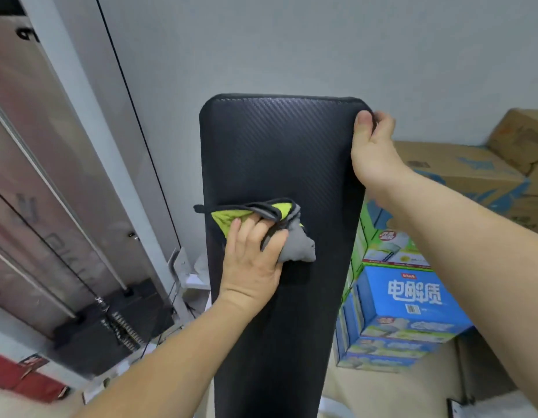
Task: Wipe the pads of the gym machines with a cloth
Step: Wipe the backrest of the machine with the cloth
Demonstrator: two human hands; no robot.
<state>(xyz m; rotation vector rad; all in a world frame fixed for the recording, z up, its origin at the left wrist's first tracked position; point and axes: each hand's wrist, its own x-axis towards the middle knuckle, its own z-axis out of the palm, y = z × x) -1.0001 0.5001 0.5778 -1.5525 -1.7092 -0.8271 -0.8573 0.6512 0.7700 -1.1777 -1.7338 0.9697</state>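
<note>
The pad (276,164) is showing black with a fine diagonal weave; the cloth (301,248) is showing grey and lime green, edged dark; the boxes (412,297) are showing blue.

Black pad (276,152), long and textured, rises steeply toward the wall. A bunched grey-and-yellow cloth (304,250) lies directly on its face, at mid-height near the left edge. On the pale floor (367,393), right of the pad, stand stacked blue boxes (412,297), with brown cartons (460,170) behind.
</note>
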